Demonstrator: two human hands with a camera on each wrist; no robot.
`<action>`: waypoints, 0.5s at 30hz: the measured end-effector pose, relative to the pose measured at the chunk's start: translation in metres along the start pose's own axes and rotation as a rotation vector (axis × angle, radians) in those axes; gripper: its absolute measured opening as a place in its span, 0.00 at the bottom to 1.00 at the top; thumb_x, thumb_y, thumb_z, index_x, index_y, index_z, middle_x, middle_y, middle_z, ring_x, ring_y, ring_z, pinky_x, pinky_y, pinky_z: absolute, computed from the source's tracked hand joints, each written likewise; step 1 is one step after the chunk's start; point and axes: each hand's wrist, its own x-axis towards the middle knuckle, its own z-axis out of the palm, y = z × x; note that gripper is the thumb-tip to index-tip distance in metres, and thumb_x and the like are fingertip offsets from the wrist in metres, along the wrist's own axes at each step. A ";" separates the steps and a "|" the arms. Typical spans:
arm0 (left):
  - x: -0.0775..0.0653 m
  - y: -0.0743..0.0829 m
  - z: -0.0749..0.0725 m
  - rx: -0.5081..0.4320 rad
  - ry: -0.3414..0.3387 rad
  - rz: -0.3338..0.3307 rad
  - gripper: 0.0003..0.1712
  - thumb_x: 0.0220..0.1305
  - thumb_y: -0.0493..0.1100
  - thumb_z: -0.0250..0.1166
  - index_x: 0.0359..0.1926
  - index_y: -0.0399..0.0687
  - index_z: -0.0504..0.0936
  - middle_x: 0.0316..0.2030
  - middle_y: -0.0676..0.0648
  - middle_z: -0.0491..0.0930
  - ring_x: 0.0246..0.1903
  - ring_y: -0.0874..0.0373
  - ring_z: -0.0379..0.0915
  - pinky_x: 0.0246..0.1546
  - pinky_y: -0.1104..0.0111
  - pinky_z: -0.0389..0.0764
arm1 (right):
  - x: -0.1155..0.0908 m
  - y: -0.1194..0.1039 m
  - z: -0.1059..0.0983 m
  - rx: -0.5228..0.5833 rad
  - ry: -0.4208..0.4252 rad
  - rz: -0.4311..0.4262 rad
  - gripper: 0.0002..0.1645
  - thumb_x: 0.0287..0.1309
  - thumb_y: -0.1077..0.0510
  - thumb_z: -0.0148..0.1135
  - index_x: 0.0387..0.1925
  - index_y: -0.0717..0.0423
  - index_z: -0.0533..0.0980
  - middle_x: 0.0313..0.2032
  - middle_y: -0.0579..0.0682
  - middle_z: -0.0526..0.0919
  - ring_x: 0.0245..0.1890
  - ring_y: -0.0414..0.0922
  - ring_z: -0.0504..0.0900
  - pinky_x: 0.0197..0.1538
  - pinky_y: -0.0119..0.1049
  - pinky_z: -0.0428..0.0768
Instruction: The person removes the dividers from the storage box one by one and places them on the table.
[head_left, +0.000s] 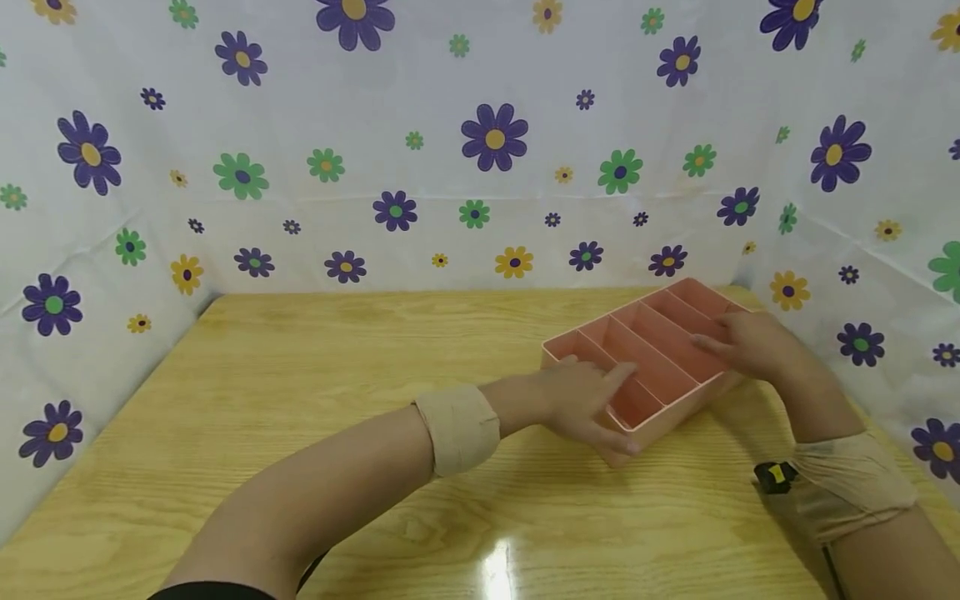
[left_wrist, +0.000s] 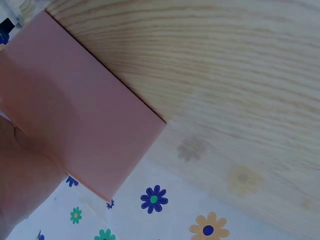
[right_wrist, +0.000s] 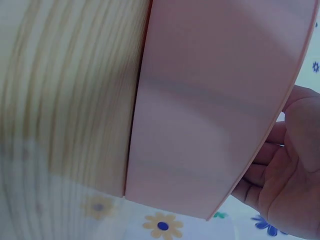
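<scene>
A pink divided box (head_left: 670,406) stands at an angle on the right half of the table, its open top showing several slim compartments. My left hand (head_left: 581,404) grips its left end, thumb by the near corner and fingers over the rim. In the left wrist view, that hand overlaps the edge of a plain pink wall (left_wrist: 95,110). Over the right part of the box, my right hand (head_left: 753,342) reaches past the front rim with its fingers inside. Relaxed fingers (right_wrist: 257,172) show behind the rim in the right wrist view.
The box rests on a light wood-grain table (head_left: 337,350). A white cloth with printed flowers (head_left: 420,100) hangs behind the table and along both sides. Beside the right wrist, a small black and yellow device (head_left: 775,477) sits next to the beige wristband (head_left: 855,483).
</scene>
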 end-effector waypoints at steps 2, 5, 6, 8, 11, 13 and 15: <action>-0.005 -0.006 0.000 0.032 -0.004 -0.007 0.61 0.59 0.82 0.50 0.79 0.50 0.45 0.53 0.53 0.80 0.58 0.59 0.74 0.56 0.61 0.69 | 0.001 -0.007 0.000 -0.014 0.004 0.001 0.33 0.69 0.42 0.57 0.48 0.72 0.77 0.36 0.61 0.83 0.33 0.53 0.79 0.39 0.50 0.80; -0.016 -0.015 0.001 0.059 -0.021 -0.020 0.60 0.58 0.83 0.49 0.79 0.52 0.46 0.51 0.54 0.81 0.57 0.57 0.74 0.54 0.61 0.69 | 0.001 -0.018 0.000 -0.035 -0.008 -0.005 0.33 0.68 0.40 0.57 0.41 0.70 0.78 0.31 0.58 0.82 0.30 0.52 0.79 0.37 0.50 0.80; -0.020 -0.018 0.001 0.060 -0.019 -0.022 0.60 0.58 0.83 0.49 0.79 0.52 0.47 0.49 0.55 0.81 0.56 0.57 0.74 0.53 0.62 0.69 | 0.001 -0.022 0.000 -0.040 -0.014 -0.007 0.33 0.68 0.39 0.57 0.39 0.69 0.79 0.30 0.57 0.82 0.30 0.52 0.79 0.37 0.51 0.80; -0.027 -0.024 0.002 0.055 -0.011 -0.020 0.59 0.58 0.83 0.49 0.78 0.52 0.49 0.45 0.55 0.81 0.55 0.57 0.75 0.53 0.61 0.69 | 0.001 -0.029 0.000 -0.049 -0.029 -0.007 0.32 0.67 0.38 0.57 0.33 0.66 0.79 0.26 0.54 0.80 0.28 0.50 0.78 0.34 0.48 0.79; -0.036 -0.031 0.001 0.015 0.010 -0.009 0.57 0.58 0.82 0.50 0.77 0.54 0.52 0.47 0.54 0.81 0.57 0.57 0.74 0.54 0.59 0.69 | 0.001 -0.039 -0.001 -0.058 -0.045 -0.007 0.30 0.67 0.37 0.57 0.24 0.59 0.76 0.21 0.49 0.74 0.24 0.47 0.74 0.29 0.42 0.74; -0.043 -0.037 0.002 0.002 0.026 0.005 0.54 0.58 0.81 0.52 0.75 0.55 0.54 0.48 0.55 0.81 0.57 0.56 0.73 0.53 0.59 0.68 | 0.000 -0.045 -0.001 -0.050 -0.061 -0.002 0.30 0.67 0.36 0.56 0.19 0.54 0.73 0.18 0.47 0.70 0.22 0.46 0.71 0.27 0.37 0.69; -0.051 -0.041 0.003 -0.005 0.035 0.014 0.51 0.57 0.80 0.54 0.72 0.57 0.56 0.46 0.56 0.81 0.57 0.56 0.72 0.52 0.60 0.67 | -0.001 -0.050 0.000 -0.031 -0.084 -0.004 0.31 0.68 0.35 0.55 0.18 0.53 0.73 0.18 0.46 0.70 0.21 0.45 0.71 0.26 0.36 0.68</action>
